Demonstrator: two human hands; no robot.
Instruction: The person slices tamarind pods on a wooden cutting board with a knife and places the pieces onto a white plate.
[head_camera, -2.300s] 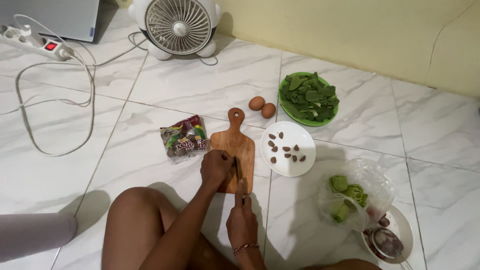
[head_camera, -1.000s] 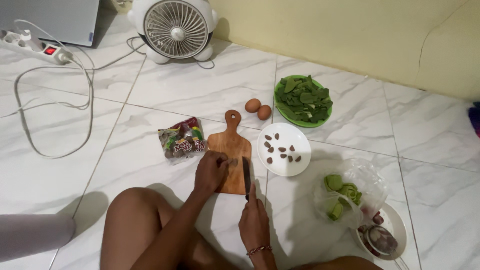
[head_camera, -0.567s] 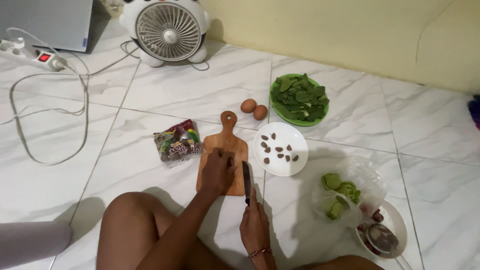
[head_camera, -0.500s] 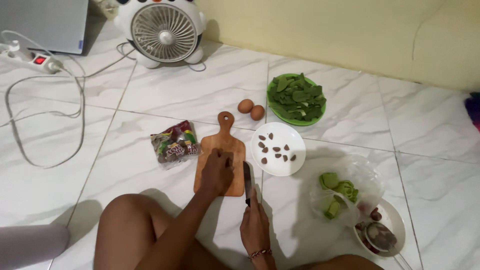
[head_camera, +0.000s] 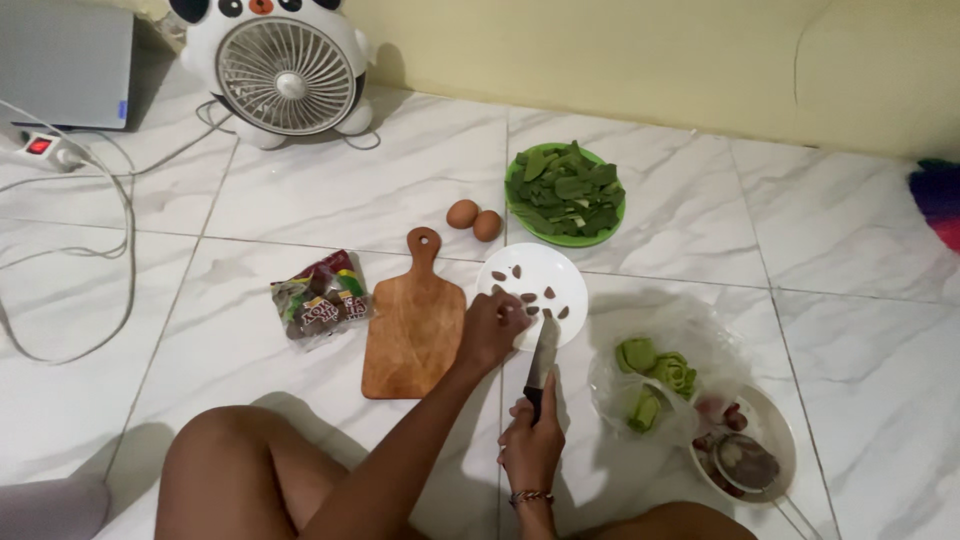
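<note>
Beaded bracelet (head_camera: 531, 495), bare forearms

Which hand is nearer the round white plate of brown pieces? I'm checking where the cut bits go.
Left. The left hand reaches over the round white plate's near rim; the right hand grips a dark-handled knife below it, nearer the body.

Bare floor (head_camera: 300, 190) lies open between the fan (head_camera: 277, 68) and the cutting board (head_camera: 413, 320). To the right, the white plate (head_camera: 545, 265), two eggs (head_camera: 474, 219), green bowl (head_camera: 566, 190) and plastic bag (head_camera: 670, 375) crowd together, leaving narrow gaps.
</note>
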